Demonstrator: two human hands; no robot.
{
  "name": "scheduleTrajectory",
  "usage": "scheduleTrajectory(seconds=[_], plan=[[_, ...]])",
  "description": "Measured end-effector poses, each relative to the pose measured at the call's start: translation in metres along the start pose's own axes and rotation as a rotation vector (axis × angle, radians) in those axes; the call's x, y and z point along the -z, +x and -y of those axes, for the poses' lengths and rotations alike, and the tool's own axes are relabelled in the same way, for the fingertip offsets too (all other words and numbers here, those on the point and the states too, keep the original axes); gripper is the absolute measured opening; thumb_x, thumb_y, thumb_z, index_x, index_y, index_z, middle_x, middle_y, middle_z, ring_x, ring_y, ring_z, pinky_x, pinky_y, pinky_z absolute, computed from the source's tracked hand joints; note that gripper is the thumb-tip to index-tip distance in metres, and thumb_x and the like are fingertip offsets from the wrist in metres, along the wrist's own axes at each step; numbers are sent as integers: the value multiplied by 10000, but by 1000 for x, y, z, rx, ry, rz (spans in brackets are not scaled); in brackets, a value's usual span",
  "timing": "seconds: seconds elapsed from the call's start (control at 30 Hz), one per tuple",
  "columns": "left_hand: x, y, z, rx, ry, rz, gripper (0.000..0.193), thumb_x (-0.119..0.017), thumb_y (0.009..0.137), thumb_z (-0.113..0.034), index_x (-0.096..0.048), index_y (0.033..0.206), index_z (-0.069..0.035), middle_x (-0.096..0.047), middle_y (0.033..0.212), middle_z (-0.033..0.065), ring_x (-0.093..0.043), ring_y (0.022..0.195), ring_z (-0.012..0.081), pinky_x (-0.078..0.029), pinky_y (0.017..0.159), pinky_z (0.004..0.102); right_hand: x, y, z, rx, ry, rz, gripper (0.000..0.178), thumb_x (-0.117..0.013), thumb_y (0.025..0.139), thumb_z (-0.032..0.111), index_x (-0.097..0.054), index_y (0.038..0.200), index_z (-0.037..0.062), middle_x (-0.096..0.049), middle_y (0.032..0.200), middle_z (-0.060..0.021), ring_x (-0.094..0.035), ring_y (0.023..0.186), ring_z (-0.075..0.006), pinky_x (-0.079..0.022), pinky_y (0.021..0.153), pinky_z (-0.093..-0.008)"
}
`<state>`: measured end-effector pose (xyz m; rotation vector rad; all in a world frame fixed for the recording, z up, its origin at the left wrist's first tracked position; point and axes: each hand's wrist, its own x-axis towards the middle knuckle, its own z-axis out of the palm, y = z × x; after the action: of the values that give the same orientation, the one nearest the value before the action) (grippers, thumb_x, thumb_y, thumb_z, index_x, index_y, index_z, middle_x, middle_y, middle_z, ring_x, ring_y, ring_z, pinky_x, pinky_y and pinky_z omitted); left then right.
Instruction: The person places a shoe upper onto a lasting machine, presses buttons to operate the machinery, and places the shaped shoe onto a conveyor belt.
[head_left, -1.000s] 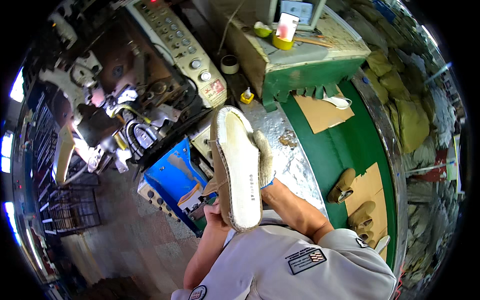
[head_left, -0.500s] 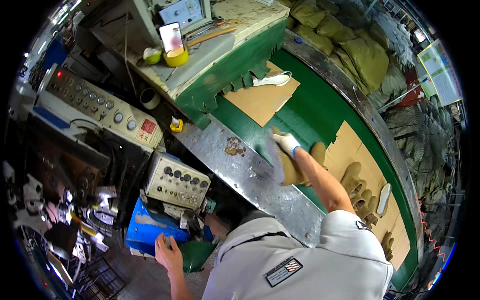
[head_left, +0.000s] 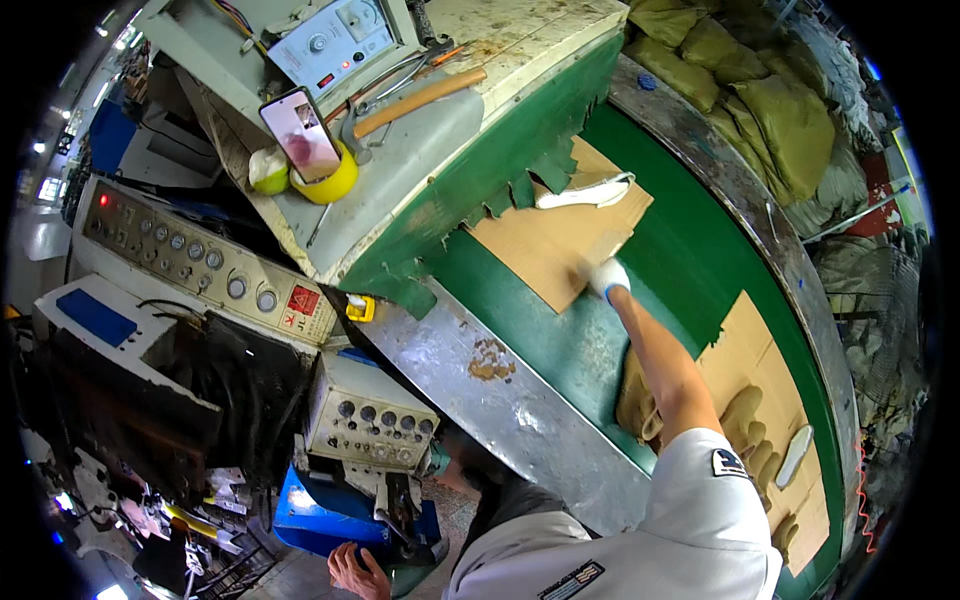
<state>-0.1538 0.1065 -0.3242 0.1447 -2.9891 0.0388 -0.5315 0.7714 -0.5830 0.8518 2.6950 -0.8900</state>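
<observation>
My right hand (head_left: 607, 278), in a white glove, reaches over the green conveyor belt (head_left: 690, 260) at the near corner of a cardboard sheet (head_left: 530, 245). Its fingers are blurred, so I cannot tell whether they hold anything. A white shoe (head_left: 590, 192) lies on the far part of that cardboard. Beside my right forearm, partly hidden by it, brown shoes (head_left: 633, 400) rest on the belt. My left hand (head_left: 358, 572) is bare and low at the left, close to a blue machine part (head_left: 315, 515). Its fingers are apart, with nothing visible in them.
More brown shoes (head_left: 742, 415) and a pale sole-shaped piece (head_left: 795, 455) lie on a second cardboard sheet (head_left: 770, 365). A metal ledge (head_left: 530, 400) edges the belt. Control panels (head_left: 365, 425) stand at left. A phone (head_left: 300, 135) leans by a yellow tape roll (head_left: 330, 180).
My right hand has let go of the brown footwear, now on the belt, and moved away toward the far cardboard. My left hand is lower in view. The whole view has shifted.
</observation>
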Motion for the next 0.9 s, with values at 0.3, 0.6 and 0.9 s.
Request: scheduleTrajectory(seconds=[0.3, 0.6, 0.9], plan=[[8, 27, -31, 25, 56, -8, 162, -679, 957, -204, -738, 999, -59, -728, 1075, 128, -659, 1002, 389, -536, 881, 513, -48, 230, 94, -421, 1086, -650, 728, -814, 878, 351, -503, 1423, -18, -558, 1357, -187, -552, 1197, -284, -427, 1033, -377], [-3, -9, 4, 215, 56, 79, 268, -638, 969, -316, -685, 1036, -61, -669, 1132, 113, -578, 1163, 371, -405, 998, 532, -38, 138, 56, -294, 1754, -141, 513, -777, 938, 150, -568, 1394, 44, -659, 1337, -132, -683, 1133, -376, -617, 857, -601], [5, -8, 6, 164, -176, -69, 204, -725, 843, -128, -675, 1026, -53, -681, 1130, 120, -597, 1118, 378, -440, 994, 536, 19, -168, 37, 25, 1794, 601, 661, -753, 927, 394, -552, 1456, 52, -659, 1398, -139, -616, 1290, -345, -471, 1139, -524]])
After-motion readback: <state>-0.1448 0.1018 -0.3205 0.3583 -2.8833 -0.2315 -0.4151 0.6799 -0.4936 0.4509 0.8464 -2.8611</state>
